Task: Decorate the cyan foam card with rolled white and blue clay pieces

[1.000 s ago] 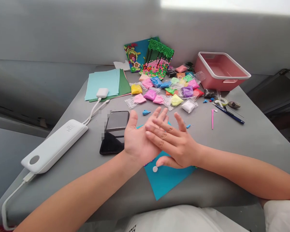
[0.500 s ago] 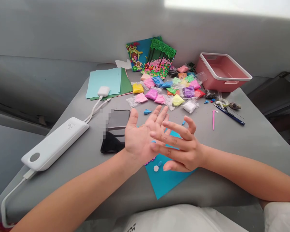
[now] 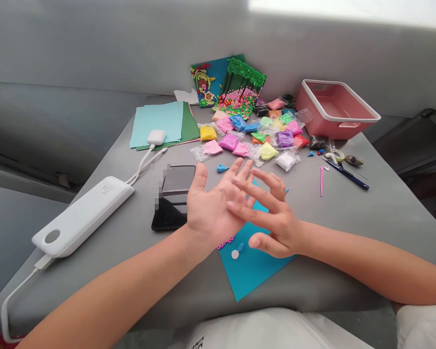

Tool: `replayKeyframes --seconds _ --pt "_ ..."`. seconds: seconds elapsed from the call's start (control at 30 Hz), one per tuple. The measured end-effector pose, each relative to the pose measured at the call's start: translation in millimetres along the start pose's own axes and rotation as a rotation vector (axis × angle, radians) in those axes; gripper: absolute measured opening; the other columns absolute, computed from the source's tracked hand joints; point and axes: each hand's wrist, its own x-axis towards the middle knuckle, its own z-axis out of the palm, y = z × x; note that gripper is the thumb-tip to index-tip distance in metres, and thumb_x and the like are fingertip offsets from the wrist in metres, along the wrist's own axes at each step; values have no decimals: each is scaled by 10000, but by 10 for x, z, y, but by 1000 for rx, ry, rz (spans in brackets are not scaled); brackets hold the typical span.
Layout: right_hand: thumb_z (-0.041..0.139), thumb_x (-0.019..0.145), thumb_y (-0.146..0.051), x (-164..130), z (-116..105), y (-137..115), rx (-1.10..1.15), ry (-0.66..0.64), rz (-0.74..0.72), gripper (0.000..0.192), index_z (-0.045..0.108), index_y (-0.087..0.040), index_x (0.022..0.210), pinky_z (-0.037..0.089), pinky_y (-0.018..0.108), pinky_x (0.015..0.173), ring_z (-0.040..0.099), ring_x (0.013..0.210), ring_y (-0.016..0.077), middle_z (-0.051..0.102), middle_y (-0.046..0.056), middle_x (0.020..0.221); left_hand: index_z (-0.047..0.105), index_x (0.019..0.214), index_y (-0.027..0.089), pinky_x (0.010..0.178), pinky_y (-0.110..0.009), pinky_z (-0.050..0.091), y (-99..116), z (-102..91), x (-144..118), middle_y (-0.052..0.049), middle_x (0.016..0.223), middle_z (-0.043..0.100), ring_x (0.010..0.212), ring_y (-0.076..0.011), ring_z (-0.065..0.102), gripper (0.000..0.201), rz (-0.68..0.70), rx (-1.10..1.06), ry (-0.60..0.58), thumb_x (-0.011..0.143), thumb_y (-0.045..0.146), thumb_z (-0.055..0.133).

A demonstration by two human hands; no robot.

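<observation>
My left hand [image 3: 216, 208] is palm up with its fingers stretched out. My right hand [image 3: 272, 213] has its fingers spread, and the fingertips rest on or just over the left palm. Any small piece under those fingertips is hidden. Below both hands lies a bright blue sheet [image 3: 247, 278]. On it are a small white disc [image 3: 235, 254], a small blue oval piece [image 3: 240, 247] and a string of pink beads of clay [image 3: 225, 242] at its left edge. A lump of blue clay [image 3: 222, 168] sits beyond my left fingertips.
Several clay packets [image 3: 267, 151] spread across the back, before two decorated panels [image 3: 245, 87]. A pink basket [image 3: 343, 123] stands back right, near a pen [image 3: 349, 175] and pink stick [image 3: 321, 182]. Left are a phone [image 3: 169, 215], power bank [image 3: 83, 215] and coloured paper [image 3: 156, 118].
My right hand's fingers have shifted across the left palm, slightly up, and its upper fingers have curled in. A blue bit seen by the right fingertips earlier no longer shows. My left hand stays put.
</observation>
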Motion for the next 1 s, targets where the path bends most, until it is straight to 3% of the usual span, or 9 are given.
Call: replayKeyframes --seconds 0.1,0.2,0.33,0.5,0.6,0.7,0.83,1.0 --pt "357 1022 -631 -3 13 -2 16 -3 -13 566 676 -307 1360 205 581 1274 293 1560 347 516 68 1578 368 1594 270 1222 -539 355 6 -10 1 -36 1613 501 1493 -325 440 784 -21 -8 -14 978 746 278" --pt "333 1035 -609 -1 41 -9 25 26 31 584 686 -265 1347 248 592 1260 280 1562 354 509 99 1578 385 1587 248 1234 -474 352 9 -15 8 -52 1601 514 1511 -280 419 779 9 -11 -6 986 732 279" --pt "273 1052 -602 7 72 -20 56 89 21 594 695 -274 1310 250 595 1255 337 1537 338 568 99 1517 401 1577 235 1227 -483 357 -5 -2 15 -64 1616 493 1509 -304 420 785 -7 0 8 987 733 258" --pt "275 1044 -620 23 43 -19 23 65 17 601 701 -281 1300 282 589 1244 308 1550 337 547 102 1532 443 1545 200 1242 -372 336 -17 25 14 -69 1611 499 1538 -231 376 784 22 30 34 991 726 264" --pt "278 1046 -613 29 10 -7 22 39 -6 590 691 -292 1319 261 581 1253 316 1546 336 542 96 1538 429 1555 210 1217 -409 383 -16 25 13 -75 1607 503 1527 -252 397 772 4 36 27 996 716 257" --pt "317 1041 -606 25 -13 11 1 11 28 593 677 -247 1346 291 586 1240 276 1558 359 471 116 1600 429 1555 204 1241 -393 344 -17 10 16 -85 1609 498 1527 -246 396 798 8 28 15 982 736 270" --pt "318 1028 -641 16 -26 21 -20 2 -30 578 660 -320 1366 248 567 1263 295 1552 336 454 52 1619 399 1568 208 1242 -412 337 -19 -9 20 -74 1601 511 1512 -249 418 787 -12 19 -17 994 726 250" --pt "309 1034 -630 26 -42 13 -34 4 -8 605 647 -257 1370 253 596 1244 264 1556 370 459 117 1598 425 1544 204 1250 -412 309 -26 -10 24 -70 1594 519 1504 -251 429 804 -9 46 -26 978 749 258"
